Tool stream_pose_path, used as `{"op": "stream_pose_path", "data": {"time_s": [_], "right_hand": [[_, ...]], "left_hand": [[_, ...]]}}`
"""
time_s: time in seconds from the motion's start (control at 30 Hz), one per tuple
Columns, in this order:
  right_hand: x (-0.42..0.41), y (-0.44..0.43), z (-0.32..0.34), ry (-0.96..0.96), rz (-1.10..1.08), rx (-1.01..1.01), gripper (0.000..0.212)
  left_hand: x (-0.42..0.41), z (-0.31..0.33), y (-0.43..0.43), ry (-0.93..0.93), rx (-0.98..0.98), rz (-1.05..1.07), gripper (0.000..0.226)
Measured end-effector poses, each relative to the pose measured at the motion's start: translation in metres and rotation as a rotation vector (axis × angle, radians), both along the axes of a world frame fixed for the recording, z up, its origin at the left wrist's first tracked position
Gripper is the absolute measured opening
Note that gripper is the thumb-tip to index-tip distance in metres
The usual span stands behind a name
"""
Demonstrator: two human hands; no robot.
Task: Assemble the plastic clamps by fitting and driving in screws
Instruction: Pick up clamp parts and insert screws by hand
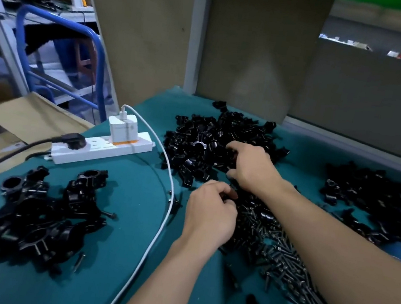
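Black screws [282, 254] lie strewn on the green tabletop [125, 193] under and behind both forearms, flat on their sides, many with the long axis running from the far left toward the near right. At the far edge of that scatter the left hand [211, 214] is curled, its grip closed to a pinch on a small dark piece [232, 191] between thumb and fingertips; which way that piece points is too blurred to tell. Just beyond it the right hand [253, 169] rests palm-down on a heap of loose clamp halves [203, 142], fingers bent into the parts, and whether its grip has hold of anything cannot be told. Well to the right of the right grip lies a second heap of black parts [372, 192]. Well to the left of the left grip sits a pile of assembled clamps [41, 210], several with their round bores facing up; one stray screw [79, 261] near it points toward the camera, tilted slightly left. Between that pile and the left grip a white cable [165, 198] curves back to a charger [123, 130] plugged into a power strip [103, 149].
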State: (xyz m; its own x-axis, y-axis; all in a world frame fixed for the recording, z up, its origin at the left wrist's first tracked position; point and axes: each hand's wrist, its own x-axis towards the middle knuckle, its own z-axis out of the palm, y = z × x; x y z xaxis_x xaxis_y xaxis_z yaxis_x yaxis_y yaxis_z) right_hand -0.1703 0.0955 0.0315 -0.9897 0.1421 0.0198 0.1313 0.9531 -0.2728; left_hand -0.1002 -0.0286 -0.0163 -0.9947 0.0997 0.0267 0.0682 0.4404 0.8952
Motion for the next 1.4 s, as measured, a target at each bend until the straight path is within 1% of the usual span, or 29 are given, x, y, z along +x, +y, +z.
{"op": "stream_pose_path", "data": {"time_s": [0.1, 0.17, 0.2, 0.23, 0.27, 0.3, 0.33, 0.37, 0.4, 0.43, 0.5, 0.57, 0.6, 0.67, 0.73, 0.83, 0.93, 1.1, 1.17, 1.23, 1.3, 1.37, 1.4], "right_hand": [[0.020, 0.011, 0.009, 0.169, -0.107, -0.191, 0.049], [0.037, 0.018, 0.014, 0.285, -0.206, -0.302, 0.045], [0.048, 0.022, 0.016, 0.340, -0.263, -0.403, 0.041], [0.060, 0.025, 0.019, 0.386, -0.311, -0.565, 0.038], [0.075, 0.027, 0.021, 0.416, -0.335, -0.778, 0.037], [0.092, 0.028, 0.023, 0.429, -0.332, -0.994, 0.036], [0.110, 0.029, 0.024, 0.435, -0.309, -1.162, 0.034], [0.128, 0.030, 0.022, 0.439, -0.281, -1.265, 0.032], [0.146, 0.031, 0.019, 0.443, -0.261, -1.315, 0.029], [0.163, 0.032, 0.015, 0.446, -0.254, -1.330, 0.025], [0.192, 0.035, 0.009, 0.478, -0.283, -1.328, 0.019], [0.214, 0.041, 0.006, 0.520, -0.297, -1.320, 0.018], [0.223, 0.044, 0.006, 0.526, -0.278, -1.284, 0.019], [0.235, 0.048, 0.004, 0.492, -0.212, -1.138, 0.031], [0.243, 0.049, -0.002, 0.483, -0.211, -1.029, 0.038], [0.248, 0.052, -0.010, 0.552, -0.298, -0.987, 0.033], [0.247, 0.055, -0.014, 0.555, -0.334, -0.969, 0.032], [0.249, 0.053, -0.018, 0.414, -0.337, -0.807, 0.022], [0.251, 0.054, -0.014, 0.357, -0.312, -0.766, 0.019], [0.250, 0.055, -0.013, 0.312, -0.278, -0.668, 0.014], [0.250, 0.051, -0.016, 0.345, -0.273, -0.560, 0.013], [0.250, 0.048, -0.021, 0.459, -0.339, -0.549, 0.018], [0.251, 0.046, -0.023, 0.528, -0.386, -0.560, 0.022]], "left_hand": [[0.000, 0.005, -0.001, 0.024, 0.032, 0.024, 0.034], [0.003, 0.007, -0.003, 0.072, 0.013, 0.028, 0.037], [0.006, 0.009, -0.003, 0.115, -0.014, 0.018, 0.035], [0.010, 0.011, -0.004, 0.177, -0.053, 0.003, 0.031], [0.015, 0.013, -0.004, 0.255, -0.081, -0.021, 0.028], [0.021, 0.015, -0.003, 0.331, -0.091, -0.060, 0.031], [0.027, 0.017, 0.000, 0.390, -0.087, -0.123, 0.042], [0.036, 0.018, 0.004, 0.426, -0.078, -0.206, 0.053], [0.045, 0.017, 0.008, 0.439, -0.070, -0.294, 0.061], [0.054, 0.015, 0.014, 0.438, -0.061, -0.375, 0.064], [0.067, 0.007, 0.025, 0.418, -0.014, -0.480, 0.059], [0.073, 0.002, 0.032, 0.399, 0.059, -0.533, 0.049], [0.074, 0.002, 0.034, 0.373, 0.088, -0.547, 0.043], [0.076, 0.003, 0.038, 0.284, 0.121, -0.579, 0.030], [0.078, 0.004, 0.042, 0.211, 0.130, -0.598, 0.026], [0.083, 0.005, 0.046, 0.151, 0.208, -0.605, 0.027], [0.080, 0.007, 0.045, 0.153, 0.317, -0.568, 0.034], [0.082, 0.005, 0.046, 0.151, 0.445, -0.488, 0.042], [0.084, 0.006, 0.047, 0.185, 0.439, -0.476, 0.043], [0.084, 0.007, 0.049, 0.201, 0.412, -0.495, 0.040], [0.085, 0.007, 0.051, 0.181, 0.411, -0.541, 0.047], [0.087, 0.007, 0.052, 0.082, 0.474, -0.571, 0.058], [0.087, 0.006, 0.053, 0.011, 0.518, -0.571, 0.057]]}}
